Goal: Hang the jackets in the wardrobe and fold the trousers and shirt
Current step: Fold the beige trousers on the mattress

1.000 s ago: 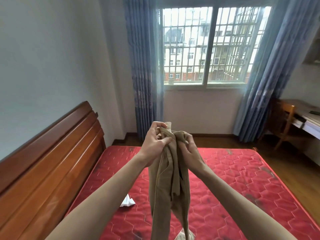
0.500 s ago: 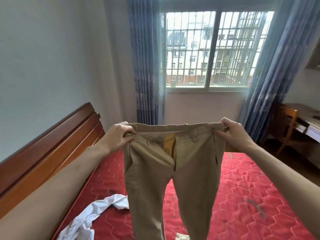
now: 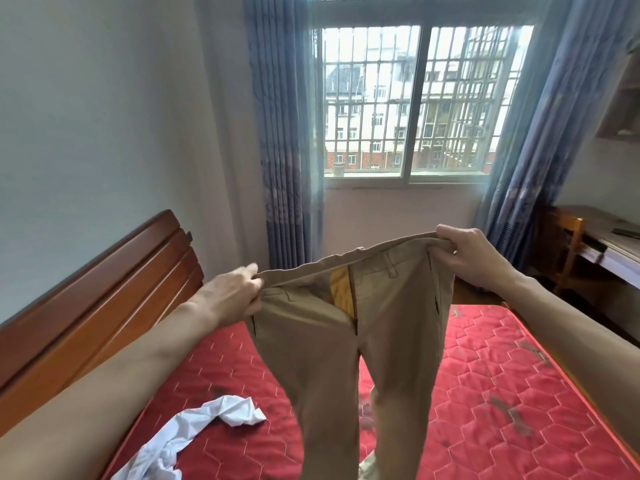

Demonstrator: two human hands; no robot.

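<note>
Two hands pinch waistband corners of limp, light khaki cotton trousers above red quilted mattress: left hand, right hand. Best hold: waistband ends.

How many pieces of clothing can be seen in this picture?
2. The beige trousers hang over the bed, held at the waistband by the left hand and right hand. The white shirt lies crumpled on the red mattress. Others may be outside the view.
</note>
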